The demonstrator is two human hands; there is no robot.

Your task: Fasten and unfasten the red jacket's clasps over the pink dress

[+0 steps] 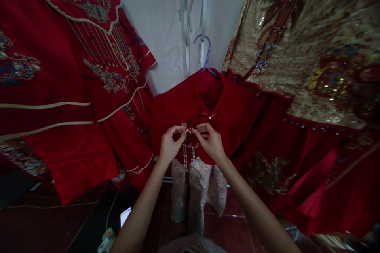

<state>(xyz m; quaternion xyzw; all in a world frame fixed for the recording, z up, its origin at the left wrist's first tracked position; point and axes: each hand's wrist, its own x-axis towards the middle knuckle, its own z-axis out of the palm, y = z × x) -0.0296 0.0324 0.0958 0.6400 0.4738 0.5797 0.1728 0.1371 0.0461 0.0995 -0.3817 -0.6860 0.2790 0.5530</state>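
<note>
A red garment point(175, 102) with a stand collar hangs in the middle on a purple hanger point(208, 53). At its front opening, my left hand point(171, 142) and my right hand point(211, 140) face each other with thumbs and forefingers pinched. Between the fingertips is a small beaded fastening point(189, 131), each hand gripping one side of it. Beaded tassels point(185, 158) dangle just below. Higher up, near the collar, another beaded fastening point(211, 117) lies across the opening. The fingers partly hide the held fastening.
A red embroidered jacket point(68, 87) hangs close on the left. On the right hang a gold sequined garment point(297, 51) and red cloth point(267, 134). Pale patterned fabric point(197, 189) hangs below. A lit phone point(125, 216) and a power strip point(106, 240) lie at lower left.
</note>
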